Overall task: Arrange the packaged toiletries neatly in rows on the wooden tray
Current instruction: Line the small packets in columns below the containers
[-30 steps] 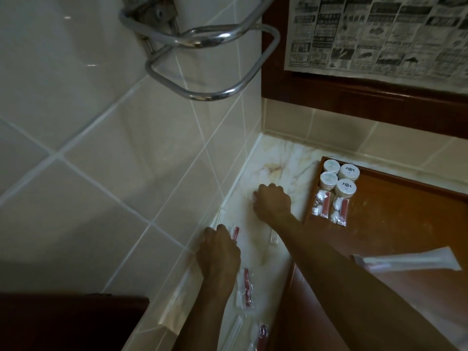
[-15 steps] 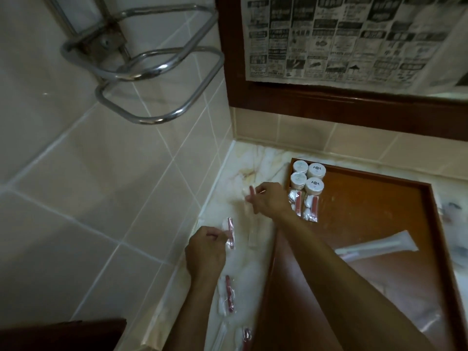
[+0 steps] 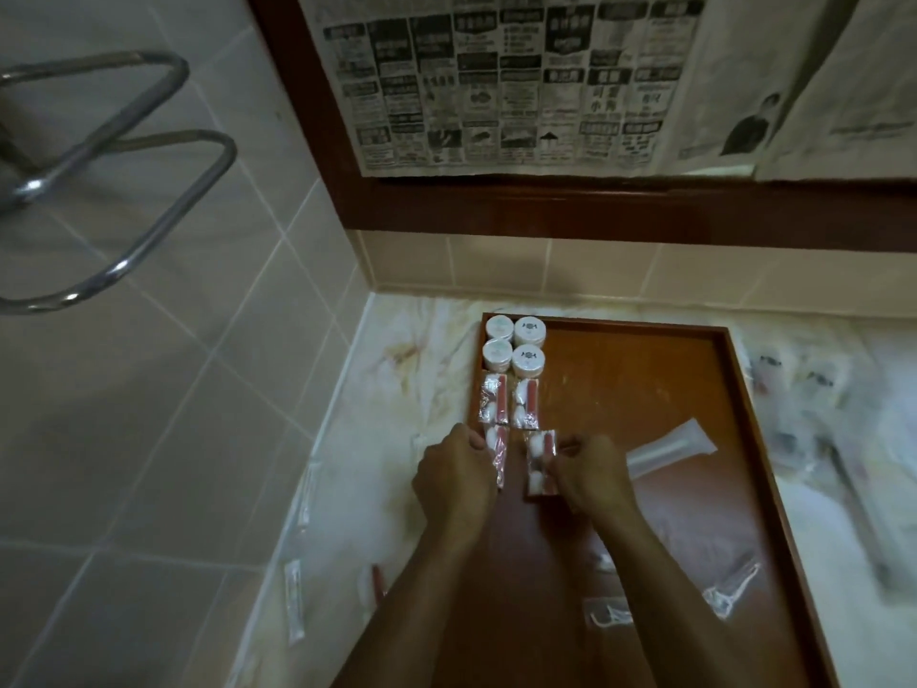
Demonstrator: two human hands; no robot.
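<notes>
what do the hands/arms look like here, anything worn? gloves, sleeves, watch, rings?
Both are bare. The left hand and right hand have no gloves, and no rings show on the parts of the fingers in view. Both forearms are uncovered right down to the frame's bottom edge: no sleeve or cuff enters the picture. No watch, band or bracelet at either wrist. No markings are visible; the light is dim.

Both bare forearms are stretched forward side by side from the near edge. The left hand [image 3: 454, 476] is curled with knuckles up, something pinched at its fingertips. The right hand [image 3: 590, 476] is curled likewise, just beside it.
</notes>
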